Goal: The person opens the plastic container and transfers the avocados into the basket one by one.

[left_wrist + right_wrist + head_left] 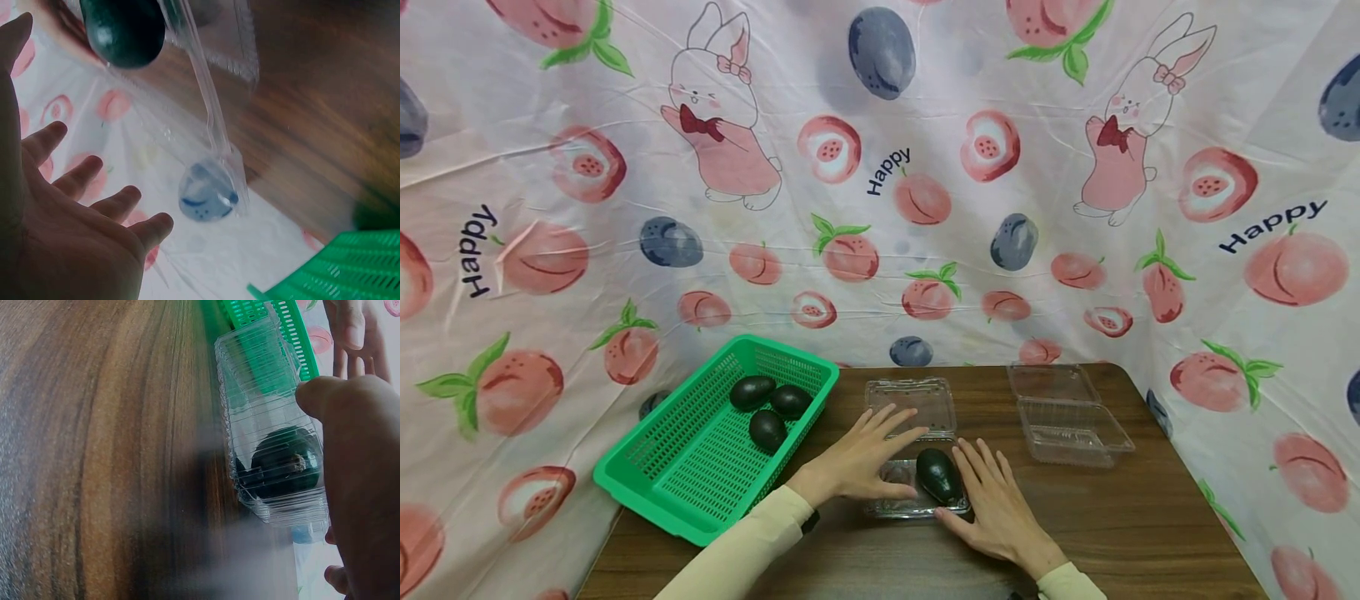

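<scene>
A dark avocado (937, 476) lies in the right half of a clear plastic clamshell box (895, 509), whose hinged lid (921, 398) is folded back. My left hand (859, 460) hovers over the box's left side, fingers straight and spread, holding nothing. Along the right side of the box stands my right hand (996, 510), fingers extended beside the avocado and thumb at the front corner. The right wrist view shows the avocado (287, 459) through the ribbed wall, with the thumb (312, 397) right at the rim.
Left of the box sits a green plastic basket (700, 467) holding three avocados (767, 431). Another opened clear clamshell (1067, 429) stands at the back right of the wooden table (1112, 533). A printed curtain (880, 275) hangs behind the table and down its sides.
</scene>
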Motion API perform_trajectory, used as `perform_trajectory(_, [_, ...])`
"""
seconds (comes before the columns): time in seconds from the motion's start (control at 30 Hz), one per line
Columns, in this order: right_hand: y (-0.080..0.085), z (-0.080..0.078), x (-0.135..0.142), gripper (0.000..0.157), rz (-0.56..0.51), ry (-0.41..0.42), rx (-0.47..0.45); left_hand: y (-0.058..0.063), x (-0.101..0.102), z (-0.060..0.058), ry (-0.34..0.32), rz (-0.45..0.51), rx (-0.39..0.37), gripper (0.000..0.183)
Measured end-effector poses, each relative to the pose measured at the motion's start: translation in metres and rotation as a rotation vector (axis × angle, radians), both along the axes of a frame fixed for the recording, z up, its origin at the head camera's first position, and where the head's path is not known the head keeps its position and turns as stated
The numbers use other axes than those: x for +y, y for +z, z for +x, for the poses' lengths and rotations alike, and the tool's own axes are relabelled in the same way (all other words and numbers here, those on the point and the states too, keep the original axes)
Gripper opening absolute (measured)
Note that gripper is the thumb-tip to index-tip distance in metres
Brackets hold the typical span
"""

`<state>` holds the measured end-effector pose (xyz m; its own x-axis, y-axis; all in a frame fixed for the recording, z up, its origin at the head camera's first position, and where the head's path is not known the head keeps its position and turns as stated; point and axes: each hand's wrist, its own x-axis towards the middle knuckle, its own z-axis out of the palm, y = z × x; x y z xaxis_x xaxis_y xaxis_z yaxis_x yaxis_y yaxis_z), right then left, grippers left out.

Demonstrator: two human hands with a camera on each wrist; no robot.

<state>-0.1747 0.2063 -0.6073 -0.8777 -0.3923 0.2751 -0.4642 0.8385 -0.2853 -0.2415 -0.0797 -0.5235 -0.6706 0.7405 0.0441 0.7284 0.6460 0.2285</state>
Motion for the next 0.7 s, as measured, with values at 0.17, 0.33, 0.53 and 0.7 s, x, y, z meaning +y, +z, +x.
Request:
perform_trajectory(0.17, [0.001,0.0,0.001,0.098,0.009,0.0,-0.018,-0.006,0.008,0.003,-0.024,-0.011,-0.007,0.093])
perform_trajectory(0.33, [0.001,-0.001,0.001,0.097,0.005,0.001,-0.031,-0.01,0.013,0.006,-0.039,-0.013,-0.021,0.089])
perform_trajectory(0.53, [0.0,0.0,0.001,0.097,0.002,0.002,-0.032,-0.016,0.019,0.005,-0.056,-0.001,-0.025,0.084])
perform_trajectory(0.7, [0.0,0.0,0.001,0.098,0.0,0.001,-0.03,-0.018,0.023,0.006,-0.076,0.002,-0.029,0.079])
